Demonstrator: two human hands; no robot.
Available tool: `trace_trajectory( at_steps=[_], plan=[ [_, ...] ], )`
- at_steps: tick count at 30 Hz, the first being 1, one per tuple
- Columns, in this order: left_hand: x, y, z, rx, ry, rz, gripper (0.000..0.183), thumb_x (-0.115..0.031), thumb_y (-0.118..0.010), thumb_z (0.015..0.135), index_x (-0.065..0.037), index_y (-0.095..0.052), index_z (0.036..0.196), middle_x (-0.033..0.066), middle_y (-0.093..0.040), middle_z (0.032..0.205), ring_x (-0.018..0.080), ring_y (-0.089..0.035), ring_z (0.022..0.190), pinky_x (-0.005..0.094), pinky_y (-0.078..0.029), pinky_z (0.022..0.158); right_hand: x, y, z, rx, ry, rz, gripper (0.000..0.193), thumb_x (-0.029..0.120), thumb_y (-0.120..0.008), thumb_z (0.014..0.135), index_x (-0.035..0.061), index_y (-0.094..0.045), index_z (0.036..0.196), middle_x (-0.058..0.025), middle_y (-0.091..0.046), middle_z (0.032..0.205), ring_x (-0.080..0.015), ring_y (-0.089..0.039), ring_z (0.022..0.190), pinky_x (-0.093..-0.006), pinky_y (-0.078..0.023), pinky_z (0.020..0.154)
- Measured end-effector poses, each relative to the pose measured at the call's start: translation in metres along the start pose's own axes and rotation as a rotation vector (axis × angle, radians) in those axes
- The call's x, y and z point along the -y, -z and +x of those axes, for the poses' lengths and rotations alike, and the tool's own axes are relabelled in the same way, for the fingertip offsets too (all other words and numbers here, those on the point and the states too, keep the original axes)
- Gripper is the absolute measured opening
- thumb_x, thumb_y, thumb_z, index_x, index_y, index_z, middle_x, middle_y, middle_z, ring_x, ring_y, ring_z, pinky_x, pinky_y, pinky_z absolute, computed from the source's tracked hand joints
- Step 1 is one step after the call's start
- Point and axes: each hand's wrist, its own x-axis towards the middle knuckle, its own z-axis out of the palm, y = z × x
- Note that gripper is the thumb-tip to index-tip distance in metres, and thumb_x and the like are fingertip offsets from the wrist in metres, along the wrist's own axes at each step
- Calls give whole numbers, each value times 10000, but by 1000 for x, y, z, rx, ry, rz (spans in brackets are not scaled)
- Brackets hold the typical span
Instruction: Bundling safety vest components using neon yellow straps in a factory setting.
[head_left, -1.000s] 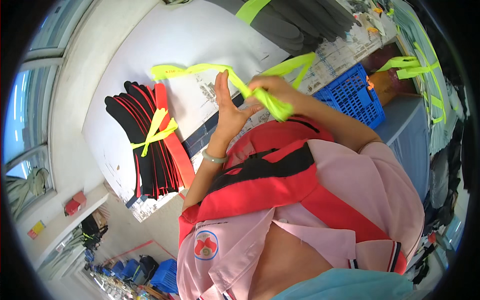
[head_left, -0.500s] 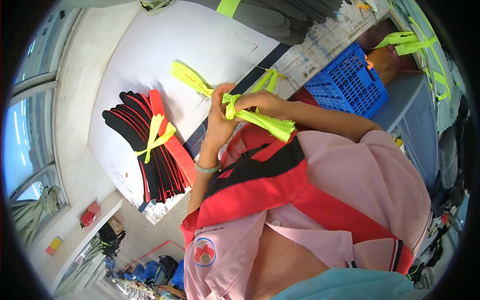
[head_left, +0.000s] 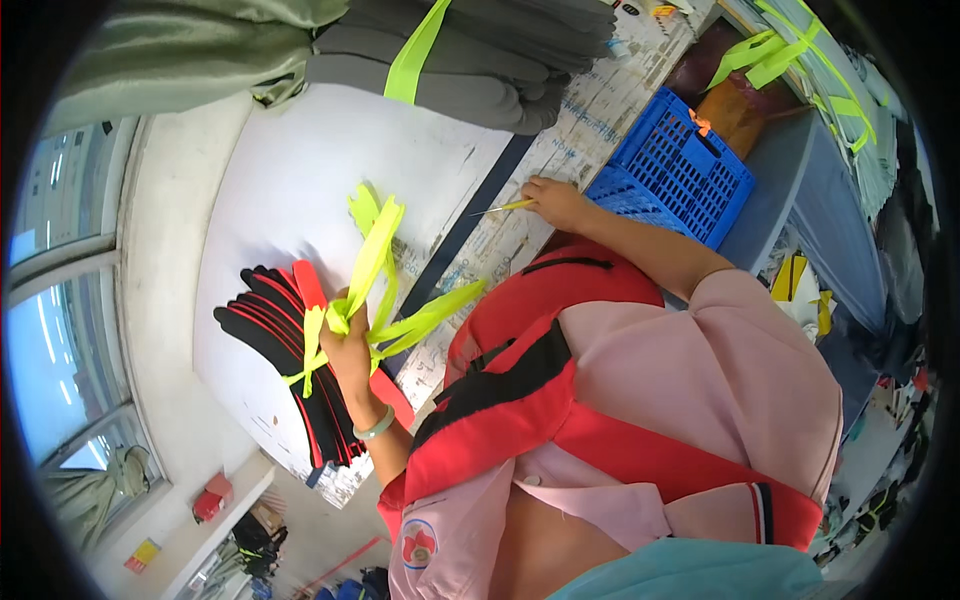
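Note:
My left hand (head_left: 348, 350) is closed around a bunch of neon yellow-green fabric strips (head_left: 376, 245), whose loose ends stick up and trail to the right. It is over the right edge of a fanned stack of black, red-edged fabric pieces (head_left: 285, 340) on the table. A strip of the same colour is tied round that stack. Farther right, over the worn front part of the table, my right hand (head_left: 556, 204) is closed on a slim pointed tool (head_left: 507, 208) with a yellow handle and thin metal tip. Its exact kind cannot be made out.
A grey fabric bundle (head_left: 450, 75) with a neon band lies at the table's far side, beside a green curtain (head_left: 190, 60). A blue plastic crate (head_left: 690, 165) stands right of the table. Windows (head_left: 65, 330) line the left wall.
My hands, together at a knotted neon strip before, are now apart. The left has moved down to the black-and-red stack with the strips; the right has moved away and picked up the pointed tool.

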Motion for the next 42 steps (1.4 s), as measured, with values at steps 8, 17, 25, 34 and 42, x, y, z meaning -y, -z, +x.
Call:
trace_trajectory(
  at_steps=[8,17,25,34,42],
  plan=[
    [19,-7,-2,-73,-35,-129,194,-78,-570,912,42,-574,1064,20,-522,732,96,-501,643,240,-380,585,-133,103,-25,-492,-501,-21,217,188,-644,789,56,-603,956,-172,-616,868,-357,-610,813,-426,-490,703],
    [-42,-61,5,-30,50,-467,173,-116,-610,908,4,-549,1017,7,-457,641,112,-476,524,235,-349,490,-163,149,30,-812,-507,-344,327,205,-645,797,88,-629,1102,-189,-619,900,-366,-621,866,-418,-506,797],
    [-69,-113,13,155,164,-866,208,-102,-568,926,24,-538,1090,-49,-376,603,47,-281,460,220,-216,447,141,76,36,387,386,838,643,264,-755,757,60,-454,1287,-136,-518,1243,-213,-497,1127,-357,-423,920],
    [-54,-69,50,-48,168,-1207,234,-187,-561,947,-36,-535,1124,-61,-320,599,62,-315,516,214,-288,492,153,97,56,425,-38,853,328,298,-680,841,-10,-595,917,-70,-619,758,-153,-610,732,-281,-483,668],
    [37,-129,14,280,477,-978,489,-340,-502,964,-15,-412,1317,102,-521,1227,198,-573,1040,321,-507,836,218,98,75,324,-206,1540,251,268,-644,871,29,-565,873,-21,-555,737,-80,-492,613,-249,-395,526]
  ],
)
